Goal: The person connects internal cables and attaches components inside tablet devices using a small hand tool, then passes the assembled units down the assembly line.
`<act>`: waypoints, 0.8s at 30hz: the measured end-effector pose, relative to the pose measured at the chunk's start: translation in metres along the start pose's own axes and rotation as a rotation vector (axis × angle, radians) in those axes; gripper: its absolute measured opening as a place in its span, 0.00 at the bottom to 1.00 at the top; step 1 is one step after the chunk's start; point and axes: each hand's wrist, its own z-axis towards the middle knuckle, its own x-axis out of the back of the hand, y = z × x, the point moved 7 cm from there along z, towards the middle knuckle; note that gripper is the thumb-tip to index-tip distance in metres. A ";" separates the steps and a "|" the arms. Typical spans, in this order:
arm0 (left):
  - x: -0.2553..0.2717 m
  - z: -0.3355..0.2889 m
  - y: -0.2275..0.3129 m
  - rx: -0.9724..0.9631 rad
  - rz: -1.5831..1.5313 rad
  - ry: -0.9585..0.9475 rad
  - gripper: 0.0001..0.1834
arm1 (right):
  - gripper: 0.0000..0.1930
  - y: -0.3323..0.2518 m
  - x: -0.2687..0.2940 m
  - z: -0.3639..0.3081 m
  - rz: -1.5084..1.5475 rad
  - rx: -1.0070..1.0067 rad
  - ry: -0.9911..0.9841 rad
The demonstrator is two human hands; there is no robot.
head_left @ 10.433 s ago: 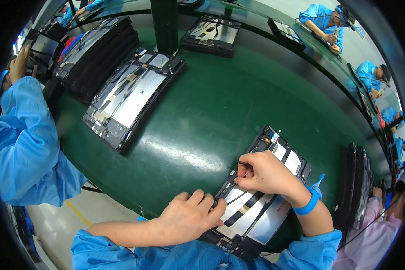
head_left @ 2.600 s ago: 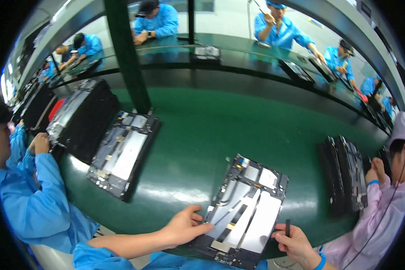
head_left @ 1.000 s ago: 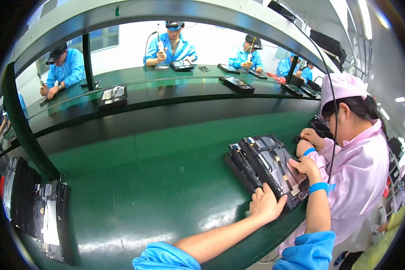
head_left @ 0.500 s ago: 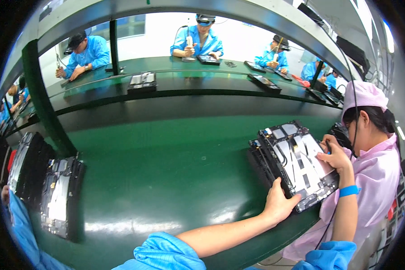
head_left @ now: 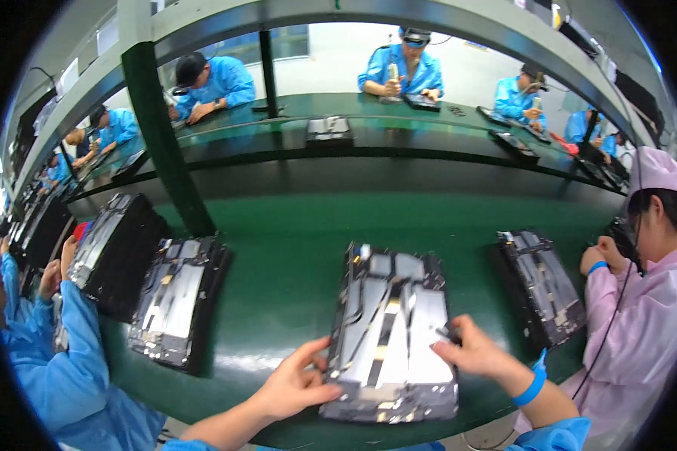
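An opened tablet-like device (head_left: 387, 338), with bare silver panels, dark cables and a black frame, lies before me at the table's near edge. My left hand (head_left: 297, 379) grips its lower left edge, thumb on top and fingers at the side. My right hand (head_left: 478, 349) is over the device's right side, thumb and fingers pinched on a small dark object (head_left: 451, 332) whose kind I cannot make out. A blue band (head_left: 532, 383) circles my right wrist.
Similar devices lie in stacks to the right (head_left: 541, 289) and left (head_left: 174, 304) on the green table (head_left: 278, 225). A green post (head_left: 162, 143) rises behind the left stack. A person in pink (head_left: 639, 323) works at right, another in blue (head_left: 60, 361) at left.
Both hands have brought the device from the right-hand stack to the table in front of me. The view has turned to the right, and more stacked devices show at left.
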 end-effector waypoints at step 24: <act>0.022 -0.102 -0.023 -0.308 0.853 0.239 0.32 | 0.28 -0.088 -0.041 0.093 -0.523 0.155 -0.171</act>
